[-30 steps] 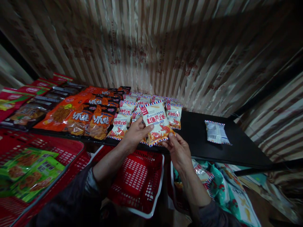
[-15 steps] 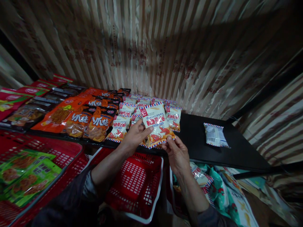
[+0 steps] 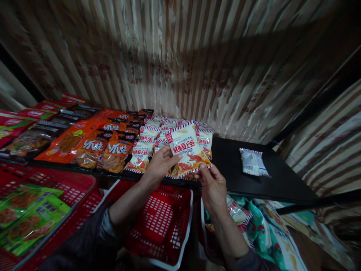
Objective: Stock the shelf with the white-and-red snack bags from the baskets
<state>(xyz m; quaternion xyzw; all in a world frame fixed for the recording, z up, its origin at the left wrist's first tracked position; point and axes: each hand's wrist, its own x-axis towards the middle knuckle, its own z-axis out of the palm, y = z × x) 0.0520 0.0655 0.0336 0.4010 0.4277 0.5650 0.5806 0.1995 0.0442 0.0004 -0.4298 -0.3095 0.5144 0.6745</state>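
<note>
Both hands hold one white snack bag (image 3: 184, 145) with red lettering and striped edges, its printed front facing me. My left hand (image 3: 160, 163) pinches its left side, thumb on the front. At the lower right corner, my right hand (image 3: 211, 180) grips with thumb and fingers. The bag is tilted slightly and hides part of the matching snack bags (image 3: 139, 152) lined up in rows behind it on the black shelf (image 3: 228, 160). One more bag (image 3: 254, 162) lies back side up, farther right on the shelf.
Orange and dark snack packs (image 3: 90, 148) fill the shelf's left part. Below stand a red basket (image 3: 160, 214), another red basket (image 3: 81, 180) with green packs (image 3: 36, 218), and a basket holding teal and white bags (image 3: 262, 229). Striped sheeting (image 3: 180, 67) hangs behind.
The held bag has turned slightly counterclockwise in my hands. Both hands keep their grip, and the whole view has shifted a little.
</note>
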